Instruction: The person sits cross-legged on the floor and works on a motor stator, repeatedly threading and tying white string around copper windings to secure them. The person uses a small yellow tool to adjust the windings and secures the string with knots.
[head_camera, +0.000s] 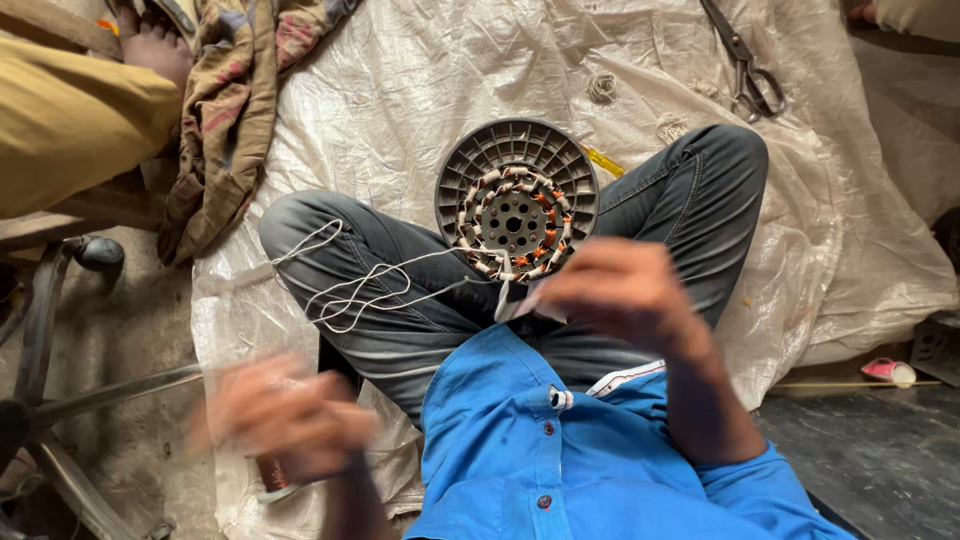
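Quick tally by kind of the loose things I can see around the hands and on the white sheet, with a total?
Round finned motor stator: 1
White string: 1
Scissors: 1
Small thread wads: 2
Patterned cloth: 1
Total: 6
The right hand pinches the string's end by the stator; the left hand is blurred, its grip unclear.

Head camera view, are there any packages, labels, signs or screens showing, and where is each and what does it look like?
None clearly shown: no label, sign or screen.
Nearest to packaging: white woven sack sheet, spread crumpled on the floor under the seated person.
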